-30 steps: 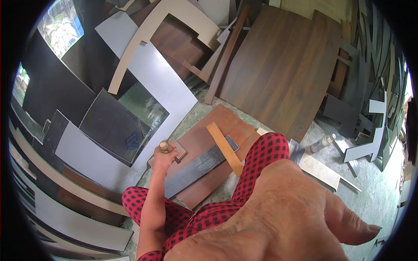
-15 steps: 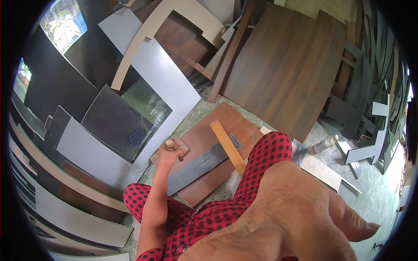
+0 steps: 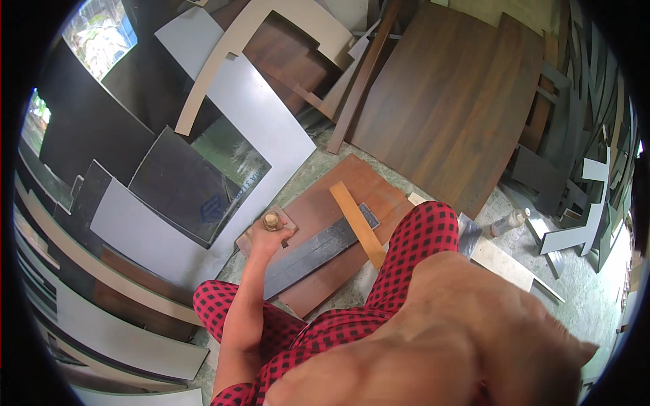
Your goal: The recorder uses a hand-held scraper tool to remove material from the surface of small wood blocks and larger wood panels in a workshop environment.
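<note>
My left hand [image 3: 266, 238] is closed on a round wooden knob [image 3: 273, 220] that rises from a small flat square block [image 3: 290, 220]. That block rests near the left corner of a reddish-brown board [image 3: 349, 172] on the floor. A dark grey strip [image 3: 308, 256] lies along the board, with an orange-brown wooden strip [image 3: 357, 224] crossing over its far end. Very close to the camera, my right hand [image 3: 467, 325] fills the lower right, its back showing, blurred. Its fingers are mostly out of sight, so I cannot tell what they hold.
My knees in red-black checked cloth [image 3: 423, 233] flank the board. To the right lie a clear bottle [image 3: 508, 223] and a pale strip [image 3: 504, 260]. A large brown panel [image 3: 440, 101] leans ahead; pale and dark sheet offcuts [image 3: 261, 101] stack left, more stand far right.
My right hand has turned and shifted slightly right, with its thumb now blurred. My left hand keeps its grip on the knob; the whole view has shifted a little.
</note>
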A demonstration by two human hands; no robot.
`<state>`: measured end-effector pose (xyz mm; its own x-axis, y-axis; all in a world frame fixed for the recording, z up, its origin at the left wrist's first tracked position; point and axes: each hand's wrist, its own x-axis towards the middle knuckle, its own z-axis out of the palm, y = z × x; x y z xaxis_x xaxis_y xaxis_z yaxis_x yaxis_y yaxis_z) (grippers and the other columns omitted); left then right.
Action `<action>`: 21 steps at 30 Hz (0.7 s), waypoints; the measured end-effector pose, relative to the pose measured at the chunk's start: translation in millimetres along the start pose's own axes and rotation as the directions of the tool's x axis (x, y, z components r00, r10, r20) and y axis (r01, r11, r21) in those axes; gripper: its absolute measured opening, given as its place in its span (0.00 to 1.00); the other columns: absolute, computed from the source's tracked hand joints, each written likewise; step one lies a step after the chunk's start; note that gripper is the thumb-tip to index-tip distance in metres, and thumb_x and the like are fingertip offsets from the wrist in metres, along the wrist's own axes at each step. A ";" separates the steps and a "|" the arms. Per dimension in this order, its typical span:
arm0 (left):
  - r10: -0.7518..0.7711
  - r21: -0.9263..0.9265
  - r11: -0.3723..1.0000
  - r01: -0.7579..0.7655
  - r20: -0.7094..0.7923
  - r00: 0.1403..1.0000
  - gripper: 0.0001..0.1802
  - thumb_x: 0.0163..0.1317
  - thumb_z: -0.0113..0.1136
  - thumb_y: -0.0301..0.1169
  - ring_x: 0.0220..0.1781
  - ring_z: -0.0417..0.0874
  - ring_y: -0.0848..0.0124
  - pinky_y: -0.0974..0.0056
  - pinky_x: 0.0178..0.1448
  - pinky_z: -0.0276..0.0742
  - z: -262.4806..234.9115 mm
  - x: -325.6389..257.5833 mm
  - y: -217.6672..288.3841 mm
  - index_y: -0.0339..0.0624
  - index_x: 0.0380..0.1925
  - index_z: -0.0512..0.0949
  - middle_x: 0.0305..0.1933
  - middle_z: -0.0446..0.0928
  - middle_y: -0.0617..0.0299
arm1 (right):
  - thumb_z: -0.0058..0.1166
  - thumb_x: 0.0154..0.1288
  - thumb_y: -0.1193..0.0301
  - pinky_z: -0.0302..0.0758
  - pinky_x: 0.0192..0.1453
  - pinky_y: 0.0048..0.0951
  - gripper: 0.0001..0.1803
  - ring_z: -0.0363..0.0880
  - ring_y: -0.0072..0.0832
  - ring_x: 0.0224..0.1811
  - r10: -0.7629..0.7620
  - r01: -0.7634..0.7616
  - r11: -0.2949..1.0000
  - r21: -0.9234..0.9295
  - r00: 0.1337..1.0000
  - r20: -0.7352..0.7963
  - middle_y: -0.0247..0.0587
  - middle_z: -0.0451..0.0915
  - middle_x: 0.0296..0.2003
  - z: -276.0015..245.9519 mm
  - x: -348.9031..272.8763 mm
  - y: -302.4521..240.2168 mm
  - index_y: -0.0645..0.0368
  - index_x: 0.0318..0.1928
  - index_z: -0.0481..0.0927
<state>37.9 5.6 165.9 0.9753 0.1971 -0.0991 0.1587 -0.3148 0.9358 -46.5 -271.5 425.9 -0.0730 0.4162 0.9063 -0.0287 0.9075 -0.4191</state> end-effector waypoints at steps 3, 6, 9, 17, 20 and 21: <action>0.015 0.042 0.999 -0.015 -0.004 1.000 0.12 0.40 0.68 0.22 0.21 0.72 0.79 0.71 0.24 0.68 -0.5 1.1 -1.5 0.42 0.25 0.74 0.22 0.72 0.69 | 0.59 0.59 0.68 0.70 0.50 0.36 0.12 0.73 0.31 0.44 0.002 -0.002 1.000 0.012 1.000 -0.007 0.36 0.75 0.35 -3.6 -1.3 -0.3 0.56 0.42 0.76; 0.002 0.053 0.999 -0.002 0.004 1.000 0.12 0.39 0.68 0.23 0.23 0.73 0.78 0.70 0.28 0.70 -0.2 2.5 -2.7 0.41 0.25 0.75 0.23 0.74 0.68 | 0.59 0.59 0.68 0.70 0.50 0.37 0.12 0.73 0.31 0.44 0.010 -0.010 1.000 0.016 1.000 -0.004 0.35 0.75 0.35 -4.2 -2.7 0.4 0.55 0.42 0.76; -0.019 0.081 0.997 0.018 0.013 1.000 0.13 0.37 0.68 0.26 0.28 0.77 0.76 0.69 0.34 0.74 0.4 2.0 -1.8 0.40 0.25 0.76 0.25 0.77 0.66 | 0.59 0.59 0.68 0.70 0.50 0.37 0.12 0.73 0.31 0.44 0.013 -0.012 1.000 0.028 1.000 -0.006 0.35 0.75 0.34 -6.0 -3.5 -0.1 0.55 0.42 0.76; -0.022 0.061 0.998 0.021 0.006 1.000 0.12 0.37 0.67 0.26 0.25 0.75 0.77 0.69 0.27 0.72 2.1 -3.6 6.2 0.40 0.25 0.76 0.24 0.76 0.66 | 0.60 0.59 0.69 0.70 0.50 0.38 0.12 0.73 0.32 0.43 0.019 -0.019 0.997 0.069 1.000 0.003 0.35 0.75 0.34 -10.9 -1.0 2.0 0.55 0.42 0.75; 0.015 0.062 0.998 -0.016 0.021 1.000 0.12 0.38 0.67 0.26 0.23 0.74 0.78 0.69 0.23 0.70 2.9 -3.8 7.4 0.39 0.25 0.76 0.23 0.75 0.67 | 0.60 0.59 0.69 0.70 0.50 0.39 0.12 0.73 0.32 0.43 0.028 -0.028 0.997 0.068 1.000 0.010 0.35 0.75 0.33 -10.6 -1.2 2.4 0.54 0.42 0.75; 0.010 0.053 0.999 -0.012 0.022 1.000 0.12 0.38 0.67 0.26 0.23 0.74 0.78 0.69 0.24 0.70 3.3 -3.8 7.5 0.39 0.25 0.76 0.23 0.75 0.67 | 0.60 0.59 0.69 0.70 0.50 0.39 0.12 0.73 0.32 0.43 0.032 -0.033 0.997 0.068 0.999 0.012 0.35 0.75 0.33 -10.2 -1.1 3.5 0.54 0.42 0.74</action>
<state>36.0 -0.6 172.2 0.9801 0.1732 -0.0968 0.1553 -0.3657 0.9177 -36.3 -268.1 424.0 -0.0855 0.4445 0.8917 -0.0935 0.8875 -0.4513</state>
